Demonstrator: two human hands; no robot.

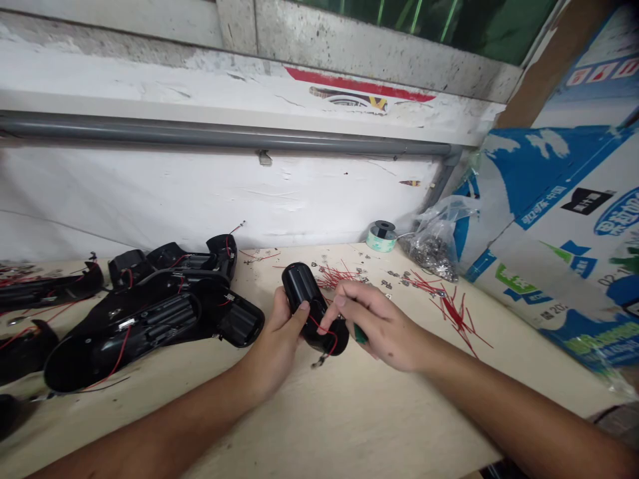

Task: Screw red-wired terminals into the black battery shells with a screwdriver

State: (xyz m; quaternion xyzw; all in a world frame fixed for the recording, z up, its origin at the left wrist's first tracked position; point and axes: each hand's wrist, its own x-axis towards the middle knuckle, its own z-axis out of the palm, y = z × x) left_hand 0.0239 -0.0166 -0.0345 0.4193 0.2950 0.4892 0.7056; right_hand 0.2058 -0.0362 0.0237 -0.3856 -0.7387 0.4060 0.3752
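My left hand (279, 342) grips a black plastic housing (303, 293) from below, thumb on its side, just above the wooden table (349, 412). A thin red wire (325, 332) with a small metal contact hangs from the housing. My right hand (379, 322) is closed round a green-handled tool (360, 334), and its forefinger and thumb press on the red wire at the housing's near end.
Several black housings with red wires (150, 313) lie heaped at the left. Loose red wires (456, 313) and small metal contacts are scattered behind my hands. A solder spool (381, 235), a plastic bag of metal parts (433, 249) and a blue-and-white carton (564, 219) stand at the right.
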